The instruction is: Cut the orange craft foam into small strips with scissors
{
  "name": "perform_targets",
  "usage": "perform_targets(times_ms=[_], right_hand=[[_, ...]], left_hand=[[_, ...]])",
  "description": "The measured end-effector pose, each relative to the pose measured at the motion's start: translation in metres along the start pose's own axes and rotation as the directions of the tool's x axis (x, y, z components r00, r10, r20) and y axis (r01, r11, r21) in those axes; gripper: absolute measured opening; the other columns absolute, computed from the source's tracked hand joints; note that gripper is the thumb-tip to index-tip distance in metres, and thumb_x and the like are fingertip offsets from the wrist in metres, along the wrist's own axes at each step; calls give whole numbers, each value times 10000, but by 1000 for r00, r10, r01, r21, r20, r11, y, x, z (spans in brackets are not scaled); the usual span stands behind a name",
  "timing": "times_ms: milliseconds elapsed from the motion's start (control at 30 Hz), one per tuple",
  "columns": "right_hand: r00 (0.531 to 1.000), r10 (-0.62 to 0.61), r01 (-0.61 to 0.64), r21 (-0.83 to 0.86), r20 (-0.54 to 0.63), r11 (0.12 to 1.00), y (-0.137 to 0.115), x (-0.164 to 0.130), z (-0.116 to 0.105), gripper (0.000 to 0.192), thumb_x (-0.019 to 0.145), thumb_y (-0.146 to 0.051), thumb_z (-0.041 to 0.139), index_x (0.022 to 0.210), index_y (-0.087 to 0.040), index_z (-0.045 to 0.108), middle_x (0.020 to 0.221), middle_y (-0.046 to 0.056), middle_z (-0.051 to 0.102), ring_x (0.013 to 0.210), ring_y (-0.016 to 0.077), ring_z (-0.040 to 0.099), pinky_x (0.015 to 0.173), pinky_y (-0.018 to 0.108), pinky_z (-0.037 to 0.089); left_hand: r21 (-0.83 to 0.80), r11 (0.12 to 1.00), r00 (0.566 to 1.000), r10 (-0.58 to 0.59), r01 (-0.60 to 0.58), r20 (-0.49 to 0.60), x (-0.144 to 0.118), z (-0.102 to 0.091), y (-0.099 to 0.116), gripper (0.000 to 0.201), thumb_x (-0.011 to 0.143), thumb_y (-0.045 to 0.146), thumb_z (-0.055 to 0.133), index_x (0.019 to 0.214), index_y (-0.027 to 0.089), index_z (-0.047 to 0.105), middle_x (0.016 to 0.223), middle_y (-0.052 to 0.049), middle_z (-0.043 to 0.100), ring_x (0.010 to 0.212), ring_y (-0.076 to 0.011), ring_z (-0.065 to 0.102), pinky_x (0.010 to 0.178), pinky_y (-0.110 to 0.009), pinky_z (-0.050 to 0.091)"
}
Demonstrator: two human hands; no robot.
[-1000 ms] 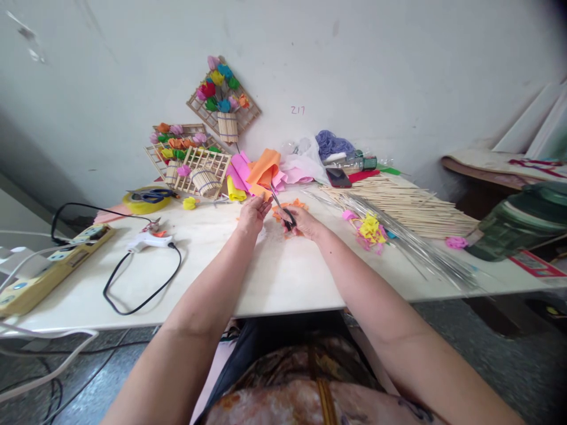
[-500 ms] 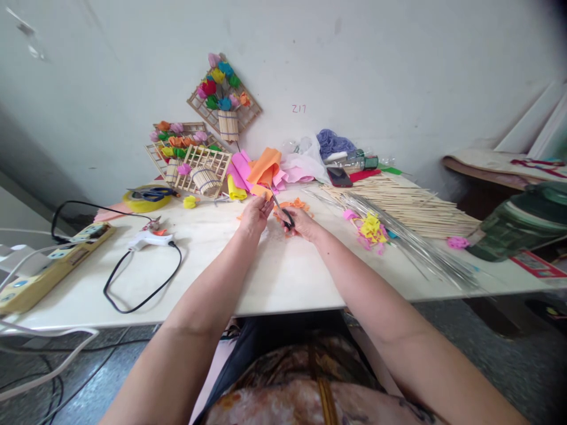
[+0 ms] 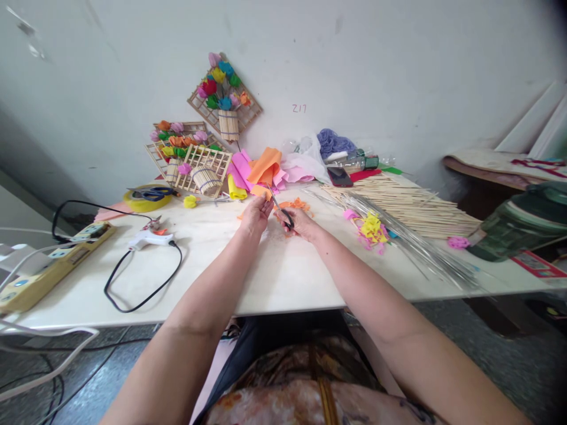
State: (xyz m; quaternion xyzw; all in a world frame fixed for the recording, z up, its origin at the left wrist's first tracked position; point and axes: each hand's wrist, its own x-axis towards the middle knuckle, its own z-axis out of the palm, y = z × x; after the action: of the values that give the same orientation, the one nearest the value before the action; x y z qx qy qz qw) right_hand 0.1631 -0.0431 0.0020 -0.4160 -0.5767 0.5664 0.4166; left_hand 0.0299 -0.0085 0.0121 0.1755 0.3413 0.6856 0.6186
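Here the right hand (image 3: 302, 224) is clamped on black-handled scissors (image 3: 282, 210), blades pointing up toward the wall. The left hand (image 3: 255, 213) pinches a small orange paper piece (image 3: 261, 192) just beside the blades, both above the white counter (image 3: 274, 271). Orange scraps (image 3: 296, 205) lie under the hands.

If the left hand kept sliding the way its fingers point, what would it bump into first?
Probably the small orange paper piece right at the left hand fingertips, then the orange and pink folded paper sheets behind it; depth is hard to judge.
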Motion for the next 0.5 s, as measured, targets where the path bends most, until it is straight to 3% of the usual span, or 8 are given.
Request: perform_targets(times_ms=[500], right_hand=[[999, 42, -41, 72, -13, 997, -4, 0, 3, 304, 781, -395, 746, 741, -164, 553, 583, -57, 493, 407, 43, 413, 356, 179, 179]], left_hand=[[-49, 999, 1000, 1, -1, 12, 0, 0, 1, 185, 883, 50, 615, 734, 158, 633, 661, 11, 714, 609, -73, 687, 816, -197, 576]])
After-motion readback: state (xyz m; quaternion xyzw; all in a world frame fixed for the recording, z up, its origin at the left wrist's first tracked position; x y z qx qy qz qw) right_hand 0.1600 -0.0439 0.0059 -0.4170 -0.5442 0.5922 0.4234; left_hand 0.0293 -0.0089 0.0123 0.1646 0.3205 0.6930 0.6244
